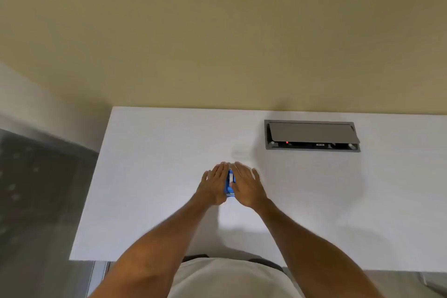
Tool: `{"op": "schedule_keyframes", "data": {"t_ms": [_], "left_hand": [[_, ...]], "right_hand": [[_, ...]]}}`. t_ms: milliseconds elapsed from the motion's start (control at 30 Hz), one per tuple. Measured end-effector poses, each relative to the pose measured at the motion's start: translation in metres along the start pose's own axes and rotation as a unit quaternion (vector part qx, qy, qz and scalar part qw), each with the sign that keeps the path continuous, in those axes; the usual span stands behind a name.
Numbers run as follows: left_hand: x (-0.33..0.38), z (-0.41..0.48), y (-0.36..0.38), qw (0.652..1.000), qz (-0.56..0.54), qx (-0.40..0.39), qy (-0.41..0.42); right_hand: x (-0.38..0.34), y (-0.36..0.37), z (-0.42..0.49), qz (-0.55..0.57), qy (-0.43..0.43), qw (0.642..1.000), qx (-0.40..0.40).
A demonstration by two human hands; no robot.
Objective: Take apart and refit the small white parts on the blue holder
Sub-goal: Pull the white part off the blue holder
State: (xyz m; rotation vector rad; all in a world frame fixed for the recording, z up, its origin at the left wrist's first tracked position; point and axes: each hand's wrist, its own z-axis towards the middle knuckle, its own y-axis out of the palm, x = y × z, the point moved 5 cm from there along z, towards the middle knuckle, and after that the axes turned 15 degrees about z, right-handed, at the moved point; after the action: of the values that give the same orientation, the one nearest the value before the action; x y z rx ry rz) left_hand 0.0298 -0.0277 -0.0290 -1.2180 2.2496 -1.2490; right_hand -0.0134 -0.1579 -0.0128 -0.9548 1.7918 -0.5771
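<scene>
Blue holder: blue holder (228,183) sits on the white table (150,176), near the middle of the table's visible width and closer to the near edge than to the wall; only a narrow strip of it shows between the two hands.
White part: one small white part (234,178) shows on the holder's right side, upright and slim; frame is blurred, so whether it is seated or loose cannot be told.
Left hand: left hand (214,185) lies flat against the holder's left side, palm turned inward, fingers straight and together, pointing away from the body; thumb spread to the outside. Not curled around anything.
Right hand: right hand (246,186) mirrors it on the holder's right side, fingers extended and pointing forward, little finger splayed outward. Flat, pressing or touching the holder rather than gripping.
Forearms: both bare, reaching forward from the bottom edge and converging toward the holder.
Table surround: grey cable box (312,135) is recessed in the table, far right of the hands, its lid tilted partly up, a small red light inside.
Background: beige wall (217,31) behind the table.
</scene>
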Motion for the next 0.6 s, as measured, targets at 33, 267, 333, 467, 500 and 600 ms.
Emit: {"op": "schedule_keyframes", "data": {"t_ms": [33,267,333,467,500,600], "left_hand": [[0.001,0.001,0.002,1.0,0.005,0.012,0.007],[-0.006,-0.001,0.022,1.0,0.001,0.017,0.009],[-0.008,-0.001,0.026,0.999,-0.013,0.028,0.008],[-0.009,0.003,0.035,0.998,-0.038,0.048,0.009],[-0.009,0.004,0.037,0.998,-0.041,0.054,0.008],[-0.011,0.005,0.043,0.996,-0.048,0.073,-0.001]], "right_hand": [[0.0,0.002,-0.001,0.0,0.0,1.0,-0.002],[0.004,0.011,-0.004,-0.01,0.019,1.0,-0.011],[0.005,0.011,-0.003,-0.008,0.023,1.0,-0.007],[0.005,0.015,0.001,-0.004,0.023,1.0,-0.016],[0.006,0.015,0.003,-0.008,0.023,1.0,-0.018],[0.006,0.017,0.008,-0.019,0.025,0.999,-0.02]]}}
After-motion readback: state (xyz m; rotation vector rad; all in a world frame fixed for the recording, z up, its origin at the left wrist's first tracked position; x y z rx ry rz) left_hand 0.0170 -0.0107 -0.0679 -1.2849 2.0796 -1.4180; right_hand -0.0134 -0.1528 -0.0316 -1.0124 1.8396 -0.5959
